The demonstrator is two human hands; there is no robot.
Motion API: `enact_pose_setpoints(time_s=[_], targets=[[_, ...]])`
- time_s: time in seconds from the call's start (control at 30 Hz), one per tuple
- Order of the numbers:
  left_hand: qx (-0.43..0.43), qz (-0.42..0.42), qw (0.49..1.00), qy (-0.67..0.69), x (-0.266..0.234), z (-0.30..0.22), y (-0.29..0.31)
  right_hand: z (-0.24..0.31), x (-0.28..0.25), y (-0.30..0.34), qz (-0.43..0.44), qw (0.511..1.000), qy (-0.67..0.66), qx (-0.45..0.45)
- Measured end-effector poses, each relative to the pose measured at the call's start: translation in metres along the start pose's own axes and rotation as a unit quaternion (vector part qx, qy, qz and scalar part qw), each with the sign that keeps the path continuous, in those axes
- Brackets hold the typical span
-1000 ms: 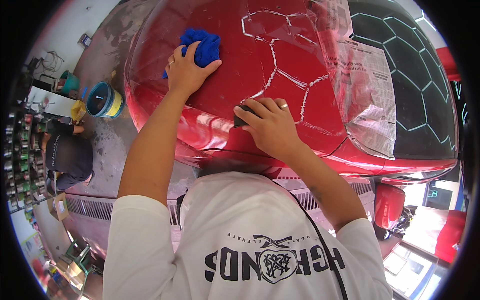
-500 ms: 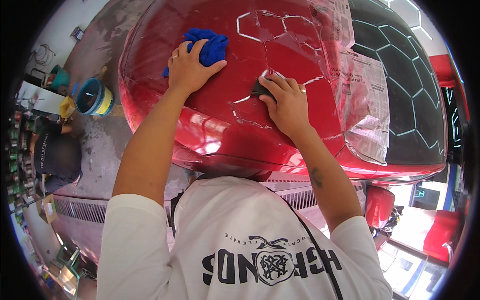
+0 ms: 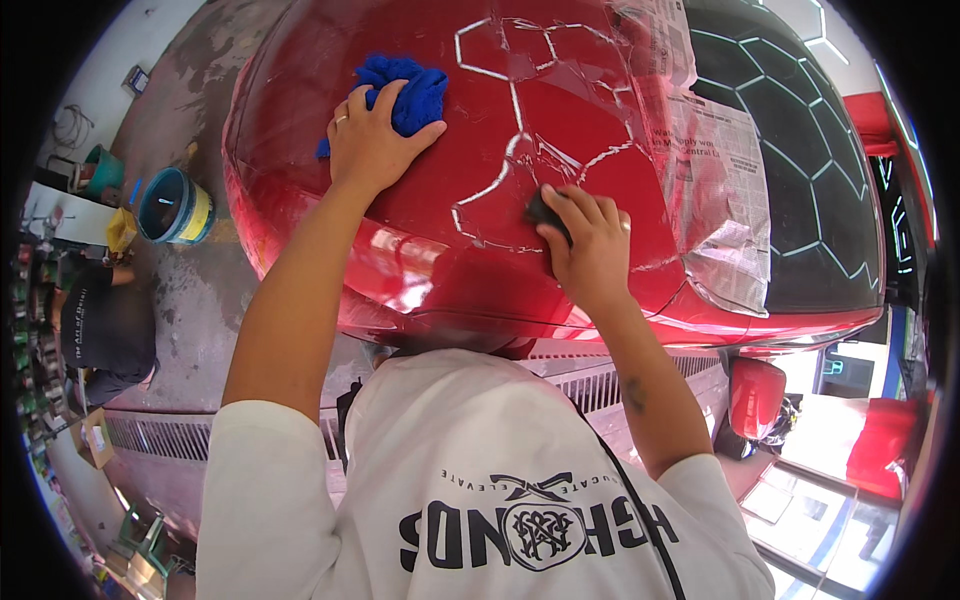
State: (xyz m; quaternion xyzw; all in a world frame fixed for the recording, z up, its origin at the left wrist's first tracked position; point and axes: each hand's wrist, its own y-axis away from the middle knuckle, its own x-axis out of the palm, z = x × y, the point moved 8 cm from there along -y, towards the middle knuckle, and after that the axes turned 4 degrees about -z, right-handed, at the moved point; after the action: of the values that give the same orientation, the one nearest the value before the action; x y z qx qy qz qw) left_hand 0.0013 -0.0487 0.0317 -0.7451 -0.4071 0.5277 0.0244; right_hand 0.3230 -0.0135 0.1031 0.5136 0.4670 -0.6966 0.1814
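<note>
A glossy red car hood (image 3: 400, 180) spreads out before me, with hexagonal light reflections across it. Toward its left, my left hand (image 3: 376, 140) rests on a crumpled blue cloth (image 3: 425, 100), fingers curled over the near side of it. My right hand (image 3: 590, 240) grips a small dark block (image 3: 546, 212) between thumb and fingers, pressed against the paint right of the middle. The underside of the block is hidden. Wavy, broken reflections lie on the surface around it.
Newspaper sheets (image 3: 725, 180) under clear film cover the hood's right edge by the dark windshield (image 3: 800, 150). A blue bucket (image 3: 175, 207) stands on the floor at left. Beyond it a person in a dark shirt (image 3: 108, 325) bends down. A red side mirror (image 3: 755, 398) juts out right.
My right hand has slid the dark block toward me and slightly right over the hood. My left hand stays on the blue cloth; the whole view has shifted slightly.
</note>
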Motion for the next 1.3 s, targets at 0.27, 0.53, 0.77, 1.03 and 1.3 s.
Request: enact_pose_setpoints(time_s=[0.27,0.53,0.77,1.03,1.3], targets=[[-0.003,0.013,1.0,-0.009,0.002,0.0,0.001,-0.017,0.02,-0.063,0.015,0.999,0.018,0.047],[-0.012,0.017,1.0,-0.004,0.003,0.003,0.0,-0.084,-0.036,0.075,0.074,0.997,-0.035,-0.005],[-0.008,0.01,1.0,-0.018,0.004,0.002,-0.001,0.004,-0.027,0.025,0.058,0.993,-0.066,-0.08],[-0.014,0.007,1.0,-0.02,0.007,0.004,-0.001,-0.011,-0.07,0.052,0.036,0.991,-0.082,-0.104],[0.002,0.003,1.0,-0.018,0.003,0.003,-0.001,0.062,0.004,0.015,0.083,0.986,-0.057,-0.13]])
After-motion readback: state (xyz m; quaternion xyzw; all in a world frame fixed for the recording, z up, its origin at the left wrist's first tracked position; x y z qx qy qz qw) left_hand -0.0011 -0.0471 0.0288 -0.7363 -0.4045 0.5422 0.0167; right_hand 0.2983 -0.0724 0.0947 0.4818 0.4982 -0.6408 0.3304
